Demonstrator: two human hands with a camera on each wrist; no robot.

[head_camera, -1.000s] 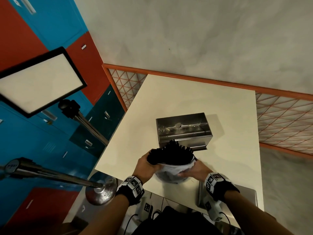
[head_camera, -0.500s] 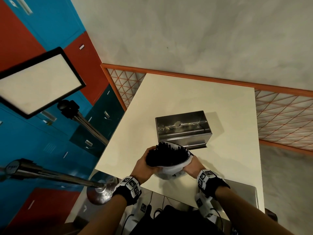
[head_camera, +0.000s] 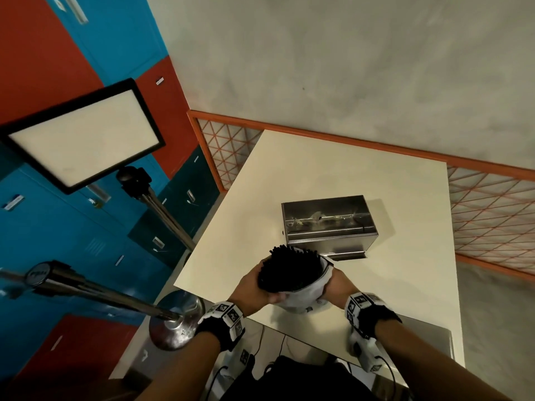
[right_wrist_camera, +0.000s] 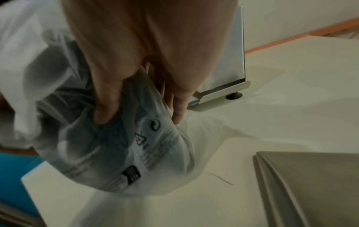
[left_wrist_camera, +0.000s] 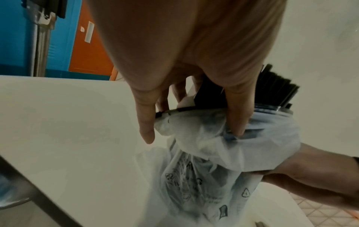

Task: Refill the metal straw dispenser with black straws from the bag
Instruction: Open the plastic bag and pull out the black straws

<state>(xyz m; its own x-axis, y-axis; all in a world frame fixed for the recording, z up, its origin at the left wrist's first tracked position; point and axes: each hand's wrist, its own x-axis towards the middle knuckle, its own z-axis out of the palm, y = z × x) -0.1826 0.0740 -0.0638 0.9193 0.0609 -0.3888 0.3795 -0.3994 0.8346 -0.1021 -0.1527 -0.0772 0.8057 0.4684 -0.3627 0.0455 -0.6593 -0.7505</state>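
1. The left hand (head_camera: 254, 287) holds the bundle of black straws (head_camera: 289, 269) where it comes out of the bag (head_camera: 304, 298); its fingers (left_wrist_camera: 238, 116) are curled around the bundle and the gathered plastic.
2. The right hand (head_camera: 337, 287) grips the bag from the other side, with the fingers (right_wrist_camera: 106, 107) pressed into the translucent plastic.
3. The straws stand out of the open mouth of the bag, with the tips pointing up and toward the dispenser.
4. The bag is held just above the table (head_camera: 333, 169), close to its near edge.
5. The metal straw dispenser (head_camera: 328, 225) stands near the middle of the table, just behind the bag, with its top open.
6. A flat grey metal sheet (right_wrist_camera: 310, 184) lies at the near right corner of the table.
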